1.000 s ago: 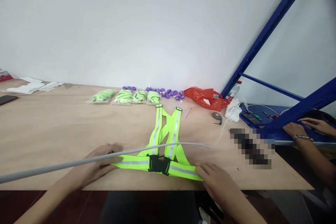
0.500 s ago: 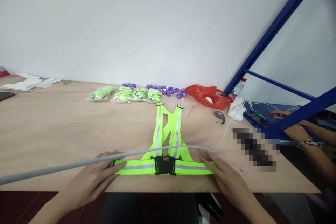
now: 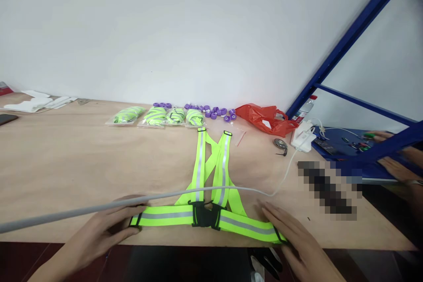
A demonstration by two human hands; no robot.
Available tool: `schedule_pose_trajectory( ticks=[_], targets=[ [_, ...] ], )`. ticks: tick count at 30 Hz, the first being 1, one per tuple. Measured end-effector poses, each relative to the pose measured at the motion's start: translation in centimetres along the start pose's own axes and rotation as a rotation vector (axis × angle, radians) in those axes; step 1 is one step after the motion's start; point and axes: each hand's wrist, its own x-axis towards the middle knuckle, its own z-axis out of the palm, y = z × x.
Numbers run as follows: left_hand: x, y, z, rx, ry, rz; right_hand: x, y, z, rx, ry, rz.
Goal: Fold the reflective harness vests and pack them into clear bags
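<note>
A neon-yellow reflective vest (image 3: pixel 168 216) made of straps lies on the table in front of me, its black buckle (image 3: pixel 205 214) fastened at the middle of the waist belt. Two shoulder straps with silver stripes run away from me and cross behind. My left hand (image 3: pixel 105 229) pinches the belt's left end near a black slider, thumb below and fingers above. Fingers stretched out, my right hand (image 3: pixel 291 233) rests against the belt's right end, partly covering it. A grey cable (image 3: pixel 132 200) passes in front of the view, over the vest.
Several bagged yellow vests (image 3: pixel 155 116) lie along the wall beside purple rolls (image 3: pixel 211 112). A red plastic bag (image 3: pixel 264 119), tape measure (image 3: pixel 280 143), white power strip (image 3: pixel 302 136) and bottle (image 3: pixel 306 108) stand right. Another person's hand (image 3: pixel 393 167) works beyond the blue frame (image 3: pixel 346 35).
My left hand has shifted left with the belt end. The belt's right end has swung toward me, and my right hand has moved nearer and slightly right. The buckle sits slightly lower.
</note>
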Motion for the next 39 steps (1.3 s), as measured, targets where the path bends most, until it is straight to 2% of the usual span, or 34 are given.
schedule_pose_trajectory(
  ticks=[3, 5, 12, 20, 26, 29, 32, 36, 39],
  targets=[
    [0.4, 0.0, -0.3, 0.0, -0.096, 0.077, 0.5, -1.8, -0.7, -0.049, -0.077, -0.001],
    [0.6, 0.0, -0.4, 0.027, -0.095, 0.087, 0.8, -2.2, -0.8, -0.068, -0.08, -0.006],
    [0.9, 0.2, -1.0, 0.056, -0.087, 0.186, 0.5, 0.4, -1.1, 0.005, 0.09, -0.088],
    [0.4, 0.0, -1.0, 0.069, -0.111, 0.179, 1.1, 1.7, -1.5, -0.047, 0.076, -0.187],
    [1.1, 1.5, -2.0, 0.111, -0.072, 0.263, 1.2, 1.3, -1.7, -0.151, 0.07, -0.189],
    [1.5, 3.2, -2.5, 0.215, -0.015, 0.321, 1.4, 0.5, -1.7, -0.192, 0.051, -0.164],
    [2.2, 6.4, -1.8, 0.238, 0.007, 0.359, 2.7, -0.8, -1.6, -0.18, 0.063, -0.178],
    [4.6, 12.4, 2.1, 0.08, -0.108, 0.472, 6.2, -3.2, -1.0, -0.077, 0.048, -0.203],
    [6.4, 15.7, 5.9, -0.008, -0.238, 0.413, 9.4, -4.5, -0.3, 0.009, 0.018, -0.197]
  ],
)
